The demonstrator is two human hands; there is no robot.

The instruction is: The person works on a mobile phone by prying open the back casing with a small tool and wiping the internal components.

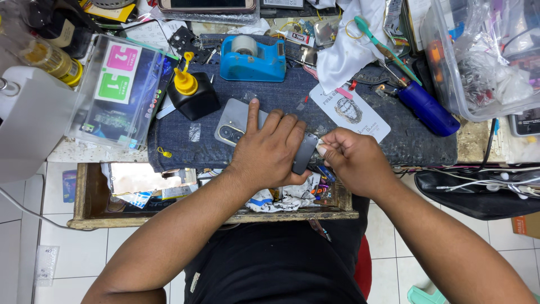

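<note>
A grey smartphone (235, 125) lies face down on a dark blue denim mat (394, 143), its camera lenses toward the left. My left hand (270, 147) presses flat on the phone's back and covers most of it. My right hand (351, 160) pinches something small and pale at the phone's right end; what it is I cannot make out.
On the mat stand a black bottle with a yellow nozzle (191, 93) and a blue tape dispenser (251, 58). A white card (349, 111) and a blue tool handle (427, 110) lie to the right. A clear plastic box (118, 90) sits left, another bin (484, 56) right. An open wooden drawer (90, 197) holds clutter below.
</note>
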